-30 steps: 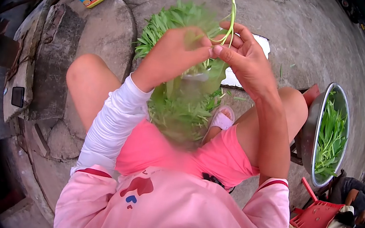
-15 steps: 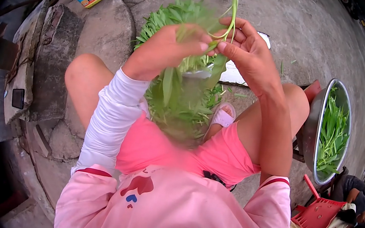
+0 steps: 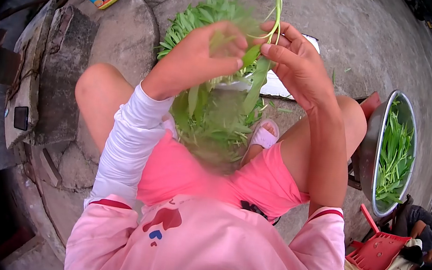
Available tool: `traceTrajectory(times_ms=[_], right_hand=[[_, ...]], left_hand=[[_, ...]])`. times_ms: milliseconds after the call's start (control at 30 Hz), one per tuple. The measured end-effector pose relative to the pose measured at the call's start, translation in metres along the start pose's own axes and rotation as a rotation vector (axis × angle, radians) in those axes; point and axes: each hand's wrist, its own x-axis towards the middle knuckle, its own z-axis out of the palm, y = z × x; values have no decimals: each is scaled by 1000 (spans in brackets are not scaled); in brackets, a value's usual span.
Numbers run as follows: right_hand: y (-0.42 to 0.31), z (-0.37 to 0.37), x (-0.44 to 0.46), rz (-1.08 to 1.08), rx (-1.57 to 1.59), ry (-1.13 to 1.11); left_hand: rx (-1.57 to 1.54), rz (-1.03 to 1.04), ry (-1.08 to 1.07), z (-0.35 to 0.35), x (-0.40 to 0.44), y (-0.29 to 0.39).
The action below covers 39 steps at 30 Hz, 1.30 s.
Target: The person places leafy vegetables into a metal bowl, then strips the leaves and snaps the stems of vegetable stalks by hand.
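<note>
My right hand pinched a slender, light-green leafy stem near a heap of narrow green leaves; my left hand hovered beside it, its hold too blurred to tell.

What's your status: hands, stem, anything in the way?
Right hand pinching stem; left hand alongside, grip too blurred to tell. Stem sticks out beyond right fingers. Left hand blocks part of leaf pile from view.
</note>
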Motion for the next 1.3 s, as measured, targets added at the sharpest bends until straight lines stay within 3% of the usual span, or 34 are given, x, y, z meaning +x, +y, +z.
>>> traceTrajectory(times_ms=[300,667,833,967,1067,1167,1267,1300], right_hand=[[-2,-5,0,9,75,-22],[0,-11,3,2,42,111],[4,-11,4,45,35,50],[6,-5,3,60,52,-24],[5,-6,3,90,89,-42],[3,-5,2,114,111,-78],[-4,1,-1,123,86,-71],[-5,3,-1,126,73,-62]], left_hand=[[29,45,-8,-5,-1,3],[144,97,-23,-9,-15,22],[734,637,143,14,-10,20],[726,639,170,17,-4,2],[751,835,236,9,4,-6],[589,774,250,11,6,-7],[148,382,324,19,0,-8],[143,366,346,19,1,-8]])
